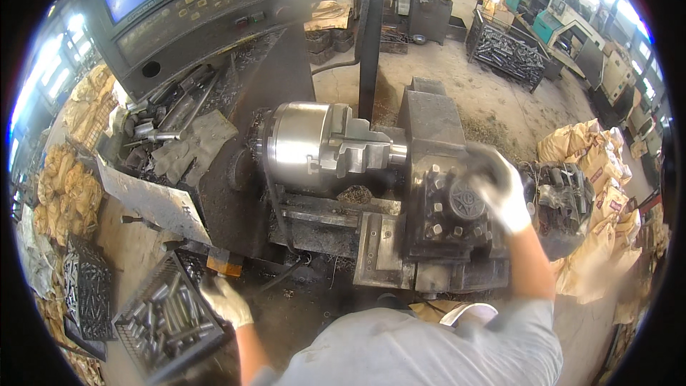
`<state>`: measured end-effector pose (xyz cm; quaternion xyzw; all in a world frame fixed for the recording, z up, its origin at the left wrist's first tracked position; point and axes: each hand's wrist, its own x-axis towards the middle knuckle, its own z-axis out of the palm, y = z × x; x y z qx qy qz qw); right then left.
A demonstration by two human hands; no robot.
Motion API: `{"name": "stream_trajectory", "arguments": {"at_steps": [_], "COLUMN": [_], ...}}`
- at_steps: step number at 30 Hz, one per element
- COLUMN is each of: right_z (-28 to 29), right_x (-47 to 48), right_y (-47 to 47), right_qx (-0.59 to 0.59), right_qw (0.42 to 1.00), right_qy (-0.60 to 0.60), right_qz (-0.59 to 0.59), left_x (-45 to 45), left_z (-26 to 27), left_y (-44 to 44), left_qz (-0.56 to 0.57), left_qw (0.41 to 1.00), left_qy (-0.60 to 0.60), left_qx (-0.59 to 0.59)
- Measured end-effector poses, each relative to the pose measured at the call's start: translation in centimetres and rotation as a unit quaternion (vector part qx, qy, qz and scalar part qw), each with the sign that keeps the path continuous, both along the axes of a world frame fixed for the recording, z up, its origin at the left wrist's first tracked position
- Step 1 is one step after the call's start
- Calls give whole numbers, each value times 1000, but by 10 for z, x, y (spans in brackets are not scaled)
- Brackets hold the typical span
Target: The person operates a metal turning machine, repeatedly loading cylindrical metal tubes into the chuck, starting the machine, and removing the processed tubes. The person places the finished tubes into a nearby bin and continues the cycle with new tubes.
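A CNC lathe fills the middle of the head view, its round steel chuck [300, 139] carrying stepped jaws [364, 145]. Close to the jaws, a short shiny cylindrical part [398, 153] meets the dark block of the tool turret [445, 187]. My right hand [498, 182], in a white glove with dark fingers, is blurred at the turret's right side; its grip is unclear. My left hand [228, 300], also gloved, is low beside a crate of metal cylinders [214, 327], near an orange-brown block [224, 265]. Its fingertips are partly dark, and whether they hold anything cannot be told.
The control panel [198, 10] with a lit screen overhangs the upper left. Below it, a tray holds metal pieces and a grey glove [195, 145]. A dark post [371, 37] rises behind the chuck. Tan sacks [605, 198] stand at right; a wire bin [506, 51] of parts is behind.
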<state>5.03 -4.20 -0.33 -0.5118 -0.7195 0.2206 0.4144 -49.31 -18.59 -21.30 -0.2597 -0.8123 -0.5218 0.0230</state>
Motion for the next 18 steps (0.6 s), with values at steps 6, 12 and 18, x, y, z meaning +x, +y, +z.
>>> {"name": "stream_trajectory", "arguments": {"at_steps": [6, 12, 18], "right_z": [-19, -25, -50], "right_x": [5, 12, 28], "right_y": [-98, -104, -107], "right_qx": [23, 2, -86], "right_qw": [992, 985, 977], "right_qy": [110, 85, 59], "right_qz": [60, 151, 184], "left_x": [71, 117, 134], "left_z": [157, 282, 295], "left_y": [144, 339, 360], "left_qz": [-256, -178, -182], "left_qw": [880, 871, 861], "left_qy": [385, 420, 432], "left_qx": [106, -181, -199]}}
